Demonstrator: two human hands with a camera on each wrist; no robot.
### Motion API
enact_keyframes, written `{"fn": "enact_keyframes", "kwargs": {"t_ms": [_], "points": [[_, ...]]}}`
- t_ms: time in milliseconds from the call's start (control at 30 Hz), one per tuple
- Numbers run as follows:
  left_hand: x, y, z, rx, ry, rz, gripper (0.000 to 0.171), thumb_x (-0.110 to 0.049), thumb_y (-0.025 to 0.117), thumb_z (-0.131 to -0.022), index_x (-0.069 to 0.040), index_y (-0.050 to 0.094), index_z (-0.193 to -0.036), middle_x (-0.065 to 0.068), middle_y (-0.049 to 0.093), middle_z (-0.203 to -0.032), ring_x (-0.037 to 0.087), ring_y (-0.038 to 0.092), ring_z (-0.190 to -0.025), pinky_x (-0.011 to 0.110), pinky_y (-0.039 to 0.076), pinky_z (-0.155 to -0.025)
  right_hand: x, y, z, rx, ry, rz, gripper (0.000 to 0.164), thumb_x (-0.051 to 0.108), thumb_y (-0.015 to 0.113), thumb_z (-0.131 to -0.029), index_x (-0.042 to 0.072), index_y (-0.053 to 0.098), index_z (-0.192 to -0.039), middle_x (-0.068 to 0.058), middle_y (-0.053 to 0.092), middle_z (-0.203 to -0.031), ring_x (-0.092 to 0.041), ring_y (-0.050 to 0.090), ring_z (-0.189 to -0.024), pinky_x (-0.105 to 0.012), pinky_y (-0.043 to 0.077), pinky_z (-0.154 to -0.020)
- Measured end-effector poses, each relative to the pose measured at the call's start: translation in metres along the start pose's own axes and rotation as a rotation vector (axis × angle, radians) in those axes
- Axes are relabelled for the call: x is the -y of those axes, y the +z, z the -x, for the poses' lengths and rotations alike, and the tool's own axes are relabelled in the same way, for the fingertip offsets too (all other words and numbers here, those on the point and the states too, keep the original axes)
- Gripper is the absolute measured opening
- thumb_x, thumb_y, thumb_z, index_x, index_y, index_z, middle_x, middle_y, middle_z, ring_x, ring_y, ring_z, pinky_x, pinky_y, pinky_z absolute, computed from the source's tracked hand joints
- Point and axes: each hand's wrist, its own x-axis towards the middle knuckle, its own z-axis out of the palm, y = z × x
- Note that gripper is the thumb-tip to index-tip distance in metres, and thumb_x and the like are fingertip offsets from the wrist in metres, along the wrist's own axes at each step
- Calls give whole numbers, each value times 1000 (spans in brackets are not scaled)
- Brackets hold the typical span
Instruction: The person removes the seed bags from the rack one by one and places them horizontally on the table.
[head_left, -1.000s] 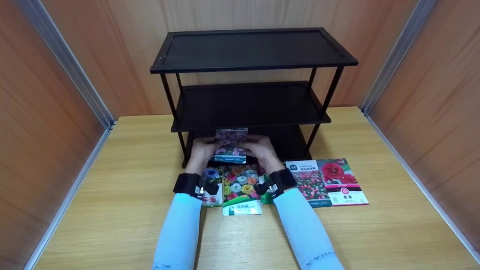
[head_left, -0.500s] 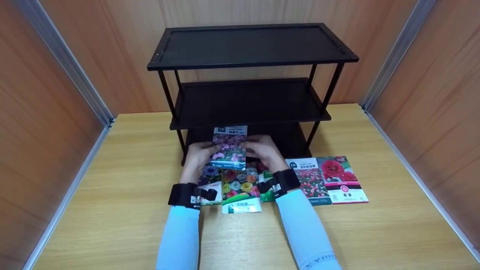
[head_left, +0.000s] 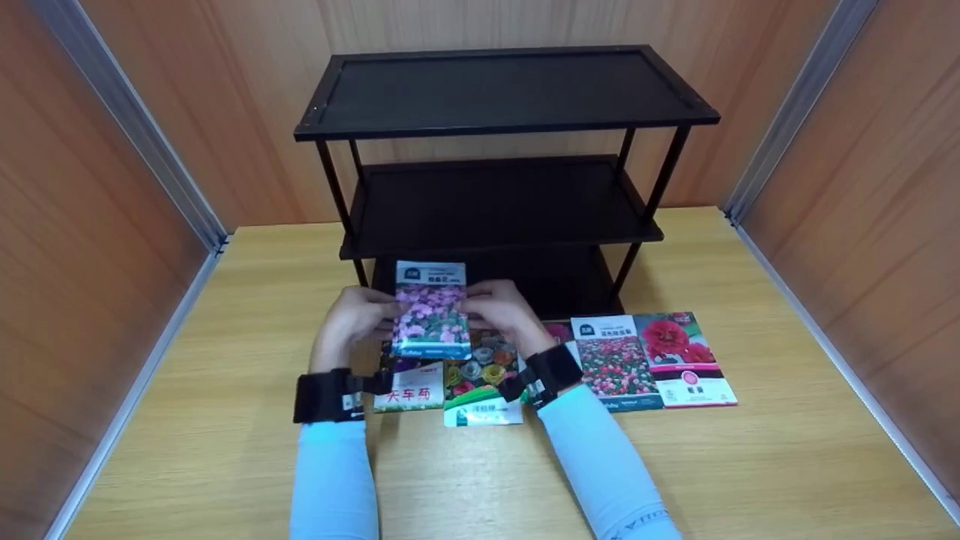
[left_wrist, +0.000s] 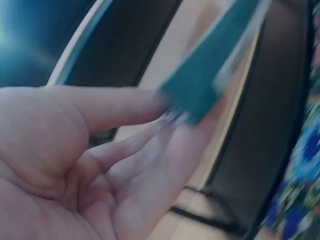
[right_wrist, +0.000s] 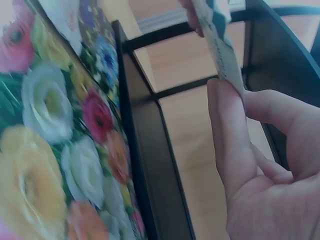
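A seed packet with pink-purple flowers is held up in front of the lowest shelf, its picture side facing me. My left hand pinches its left edge between thumb and fingers. On the opposite edge, my right hand pinches it the same way. In the right wrist view the packet appears edge-on between thumb and fingertips. Below the hands lie a packet with red lettering and a packet of multicoloured blooms, both partly covered. Another packet behind the right wrist is mostly hidden.
A black three-tier rack stands at the back, its lowest shelf just behind the hands. To the right lie a packet of small pink flowers and a packet with a large red bloom. Wooden panels enclose three sides.
Both hands have drawn the pink-purple seed packet out from under the middle shelf, toward me and to the left. Its top is now visible, and the red-lettered packet shows more.
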Motion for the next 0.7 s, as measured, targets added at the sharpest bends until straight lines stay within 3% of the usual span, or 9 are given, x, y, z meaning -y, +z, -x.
{"fn": "enact_keyframes", "kwargs": {"t_ms": [167, 367, 533, 700], "points": [[7, -20, 8, 14, -24, -16, 36, -12, 71, -97, 9, 66, -125, 18, 68, -111, 22, 70, -88, 40, 60, -89, -2, 18, 4, 23, 3, 6, 40, 15, 79, -92, -1, 65, -126, -12, 72, -111, -23, 73, -96, -35, 62, -83], [14, -40, 19, 54, -49, -46, 43, -15, 70, -99, 9, 61, -133, 22, 68, -119, 23, 73, -92, 37, 60, -88, -3, 36, 8, 81, -13, -55, 34, 9, 75, -94, -4, 65, -124, -16, 71, -109, -27, 73, -93, -42, 61, -87], [16, -54, 28, 86, -80, -76, 47, -15, 67, -100, 8, 57, -139, 24, 66, -127, 26, 72, -99, 40, 59, -93, -3, 51, 10, 91, -12, -64, 28, 6, 75, -93, -3, 66, -118, -15, 73, -105, -26, 74, -89, -37, 63, -81], [23, -68, 36, 73, -132, -68, 46, -16, 70, -100, 5, 59, -138, 21, 70, -121, 23, 74, -95, 37, 60, -88, -4, 70, 10, 88, 3, -50, 18, 3, 74, -93, -3, 70, -109, -15, 74, -98, -24, 75, -80, -33, 63, -74]]}}
